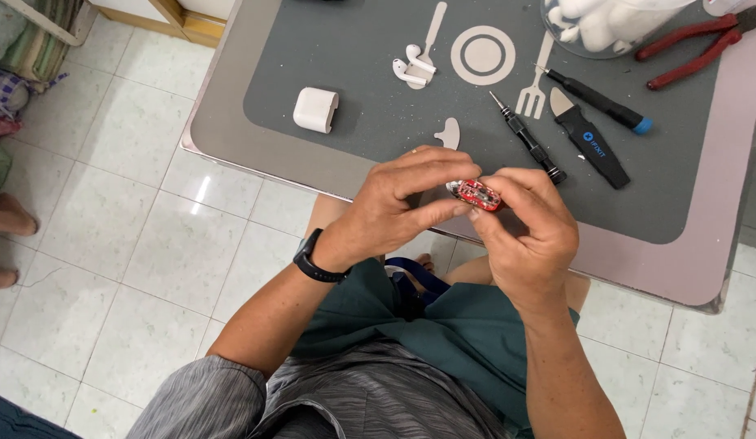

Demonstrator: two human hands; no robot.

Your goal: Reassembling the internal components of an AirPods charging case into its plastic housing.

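Both hands raised together over the table's near edge, fingers curled inward. Left hand [402,203] & right hand [528,223] pinch a small red circuit board [475,195] between thumbs and fingertips – both closed on it, just above the grey mat [354,49]. On the mat: 1 white case [315,109], 2 white earbuds [413,68], 2 black screwdrivers [527,138], 1 black pry tool [589,146], 1 pr red pliers [695,45] – all well apart from the hands.

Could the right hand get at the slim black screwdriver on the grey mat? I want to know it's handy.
Probably yes: the slim black screwdriver lies uncovered just beyond the right hand, though that hand is pinching a small red circuit board.
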